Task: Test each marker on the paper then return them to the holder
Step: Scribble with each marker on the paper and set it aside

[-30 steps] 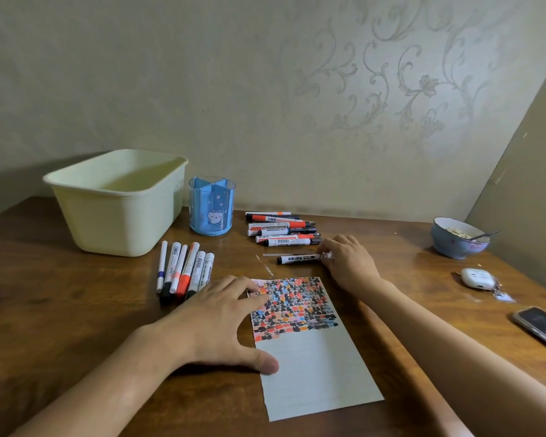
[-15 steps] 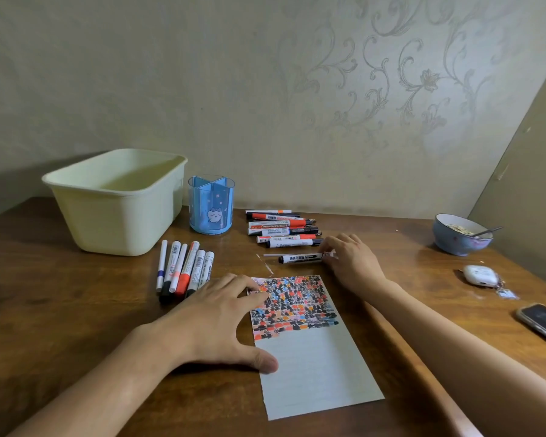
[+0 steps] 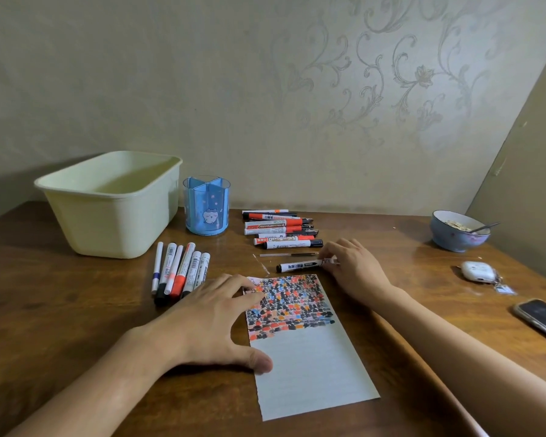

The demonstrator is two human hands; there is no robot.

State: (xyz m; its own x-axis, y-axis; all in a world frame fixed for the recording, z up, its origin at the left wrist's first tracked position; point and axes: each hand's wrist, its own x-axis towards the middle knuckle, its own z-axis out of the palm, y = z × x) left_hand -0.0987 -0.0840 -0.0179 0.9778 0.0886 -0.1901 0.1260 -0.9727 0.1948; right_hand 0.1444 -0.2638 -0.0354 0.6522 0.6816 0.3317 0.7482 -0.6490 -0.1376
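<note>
Left hand flat, fingers spread, pinning the left edge of the paper, thumb on its near-left part. Right hand pinches the right end of a black marker lying on the table just beyond the paper's far edge. Paper's far half is covered in colour marks. Holder stands far-left of the paper, beside a tub. Six markers lie near it, a pile to its right.
</note>
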